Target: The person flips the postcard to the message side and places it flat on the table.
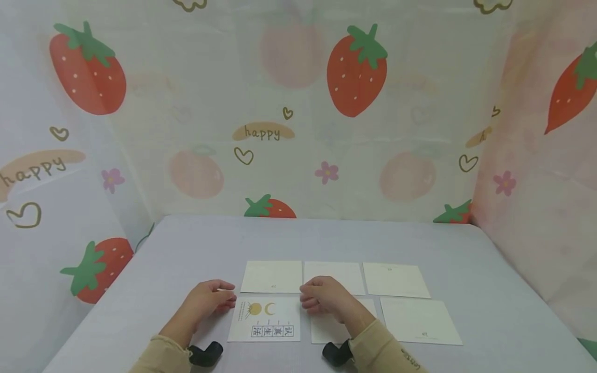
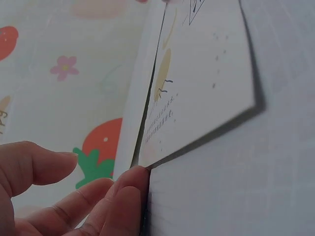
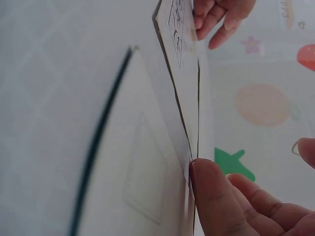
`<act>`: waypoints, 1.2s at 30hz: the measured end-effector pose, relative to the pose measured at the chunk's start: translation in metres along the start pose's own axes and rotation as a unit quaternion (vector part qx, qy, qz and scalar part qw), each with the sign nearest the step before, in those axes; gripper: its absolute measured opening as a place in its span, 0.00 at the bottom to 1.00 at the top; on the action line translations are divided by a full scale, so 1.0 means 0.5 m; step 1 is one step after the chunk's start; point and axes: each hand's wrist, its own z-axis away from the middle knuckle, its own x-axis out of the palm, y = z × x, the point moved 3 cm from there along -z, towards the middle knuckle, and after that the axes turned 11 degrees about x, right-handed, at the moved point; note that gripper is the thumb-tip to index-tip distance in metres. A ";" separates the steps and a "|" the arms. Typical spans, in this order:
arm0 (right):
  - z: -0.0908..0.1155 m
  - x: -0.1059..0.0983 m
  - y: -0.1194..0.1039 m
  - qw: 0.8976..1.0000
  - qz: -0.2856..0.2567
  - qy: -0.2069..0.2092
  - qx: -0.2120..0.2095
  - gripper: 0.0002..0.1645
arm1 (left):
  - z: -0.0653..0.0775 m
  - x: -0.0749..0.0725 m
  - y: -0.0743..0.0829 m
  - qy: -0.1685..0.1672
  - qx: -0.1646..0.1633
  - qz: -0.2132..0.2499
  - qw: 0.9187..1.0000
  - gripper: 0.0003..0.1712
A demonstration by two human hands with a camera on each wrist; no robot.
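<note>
A printed card (image 1: 264, 319) with a gold sun, a crescent moon and a row of boxed characters lies flat on the table. My left hand (image 1: 211, 299) is at its left edge; in the left wrist view, fingertips (image 2: 129, 194) meet the card's corner and the thumb stays apart. Past the card's right side, my right hand (image 1: 328, 299) is over a blank-looking card (image 1: 326, 329), partly covering it. In the right wrist view, one fingertip (image 3: 209, 179) is close to the gap between cards, its thumb off to the side. Neither hand grips anything.
Three pale cards form a back row: left (image 1: 271, 277), middle (image 1: 347, 277) and right (image 1: 396, 280). Another pale card (image 1: 420, 321) lies at the front right. The white-covered table (image 1: 480, 274) meets strawberry-patterned cloth walls (image 1: 322, 67) at the back and sides.
</note>
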 end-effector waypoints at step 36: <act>-0.001 0.010 0.003 1.000 0.023 -0.003 -0.004 0.24 | 0.002 0.022 -0.004 -0.006 0.010 0.000 1.000 0.18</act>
